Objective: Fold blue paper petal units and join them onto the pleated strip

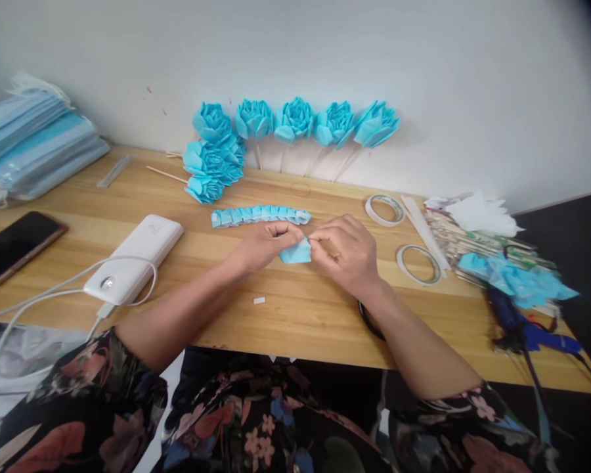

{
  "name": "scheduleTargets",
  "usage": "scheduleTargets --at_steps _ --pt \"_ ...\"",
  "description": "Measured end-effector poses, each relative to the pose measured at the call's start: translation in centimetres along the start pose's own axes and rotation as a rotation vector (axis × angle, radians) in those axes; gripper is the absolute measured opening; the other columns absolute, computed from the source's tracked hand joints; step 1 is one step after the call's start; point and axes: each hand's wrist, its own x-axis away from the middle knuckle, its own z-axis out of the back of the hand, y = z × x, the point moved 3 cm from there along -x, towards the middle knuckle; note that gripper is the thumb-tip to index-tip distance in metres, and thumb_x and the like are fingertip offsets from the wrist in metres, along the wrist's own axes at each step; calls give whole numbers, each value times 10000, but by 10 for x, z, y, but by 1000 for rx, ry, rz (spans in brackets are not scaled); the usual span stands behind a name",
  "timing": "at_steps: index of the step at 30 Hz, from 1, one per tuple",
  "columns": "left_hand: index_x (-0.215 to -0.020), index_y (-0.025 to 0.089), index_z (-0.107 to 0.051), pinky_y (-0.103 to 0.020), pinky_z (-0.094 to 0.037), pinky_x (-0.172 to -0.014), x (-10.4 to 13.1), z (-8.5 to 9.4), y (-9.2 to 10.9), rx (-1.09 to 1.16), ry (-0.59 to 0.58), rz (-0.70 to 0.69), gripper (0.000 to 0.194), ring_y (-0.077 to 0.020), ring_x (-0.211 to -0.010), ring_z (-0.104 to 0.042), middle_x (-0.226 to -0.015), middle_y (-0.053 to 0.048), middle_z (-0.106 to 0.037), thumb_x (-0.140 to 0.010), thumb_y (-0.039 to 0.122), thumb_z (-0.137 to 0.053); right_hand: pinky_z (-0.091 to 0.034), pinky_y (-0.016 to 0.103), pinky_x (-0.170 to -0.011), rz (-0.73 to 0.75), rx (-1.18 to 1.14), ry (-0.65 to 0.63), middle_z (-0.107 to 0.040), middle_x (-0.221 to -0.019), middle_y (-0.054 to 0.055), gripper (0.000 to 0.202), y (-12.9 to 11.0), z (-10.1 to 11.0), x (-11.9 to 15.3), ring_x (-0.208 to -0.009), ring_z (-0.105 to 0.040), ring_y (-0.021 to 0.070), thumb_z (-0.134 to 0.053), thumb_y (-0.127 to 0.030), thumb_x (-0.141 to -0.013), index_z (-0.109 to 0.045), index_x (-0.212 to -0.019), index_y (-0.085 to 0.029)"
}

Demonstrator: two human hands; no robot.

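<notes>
Between my two hands is a small folded piece of light-blue material, held just above the wooden table. My left hand pinches its upper left side between thumb and finger. At its right edge, the fingertips of my right hand are pinched closed as well. Just beyond my left hand lies a curved row of folded light-blue pieces. A small white strip rests on the table nearer to me. Exactly what the fingertips cover is hidden.
Several blue flowers on sticks lean against the wall, more piled at left. Tape rolls, sticks, blue scraps and a blue-handled tool lie right. A cabled power bank, phone and face masks occupy the left.
</notes>
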Motion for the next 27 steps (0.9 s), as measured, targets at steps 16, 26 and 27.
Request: scheduleTargets --at_steps 16,26,27 --pt "-655 164 -604 -245 -378 -604 3 -5 0 55 35 -37 238 -98 -605 -439 -642 19 -539 -813 340 -624 -493 352 -735 -188 -226 50 -681 -814 3 90 1 -8 4 -787 -631 176 -579 -202 -911 -601 -835 -246" --pt "-674 159 -611 -239 -351 -588 2 3 8 -86 127 -109 238 -93 -592 -424 -625 23 -527 -810 354 -615 -507 332 -782 -392 -372 21 -704 -845 5 150 12 -3 4 -813 -650 162 -547 -275 -956 -659 -864 -237" --pt "-664 159 -610 -240 -353 -589 2 3 8 -118 134 -121 240 -95 -595 -430 -624 21 -536 -805 352 -620 -508 332 -788 -401 -371 34 -710 -847 6 168 13 -2 5 -819 -653 163 -537 -284 -964 -668 -869 -236"
